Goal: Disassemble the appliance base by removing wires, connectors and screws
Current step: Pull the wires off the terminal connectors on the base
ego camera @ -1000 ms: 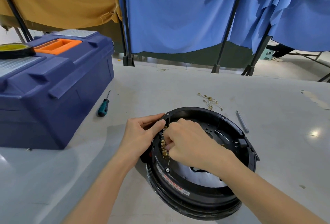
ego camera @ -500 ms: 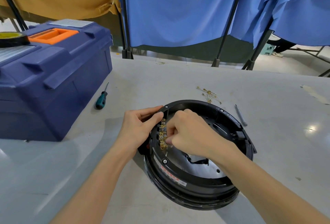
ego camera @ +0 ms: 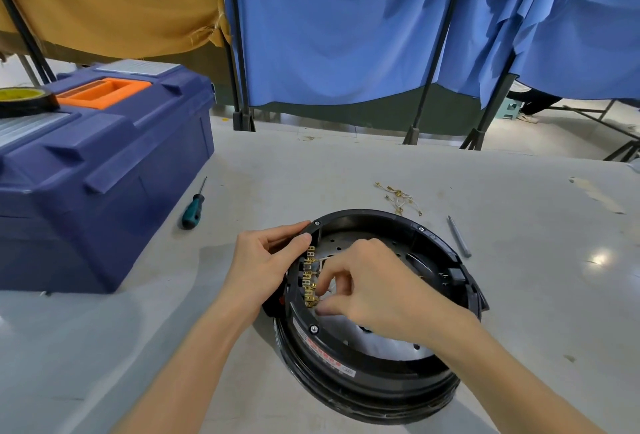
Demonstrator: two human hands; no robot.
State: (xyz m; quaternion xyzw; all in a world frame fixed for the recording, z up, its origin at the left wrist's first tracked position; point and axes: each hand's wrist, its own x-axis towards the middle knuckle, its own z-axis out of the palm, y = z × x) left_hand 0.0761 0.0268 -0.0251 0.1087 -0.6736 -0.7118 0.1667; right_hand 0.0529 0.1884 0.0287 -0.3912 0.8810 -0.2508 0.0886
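Left hand [ego camera: 263, 264] grips the appliance base [ego camera: 363, 374] rim; right hand [ego camera: 363, 281], fingers curled, seems to pinch among the brass connectors [ego camera: 309, 278], which next want a steady pull.

One left hand [ego camera: 263, 260] and one right hand [ego camera: 374, 290] are working at one appliance base [ego camera: 381, 380] with one row of brass connectors [ego camera: 309, 276], while one toolbox [ego camera: 104, 170], one tape roll [ego camera: 26, 102], one screwdriver [ego camera: 192, 212], one grey rod [ego camera: 459, 237] and one heap of wires [ego camera: 400, 199] are lying nearby.
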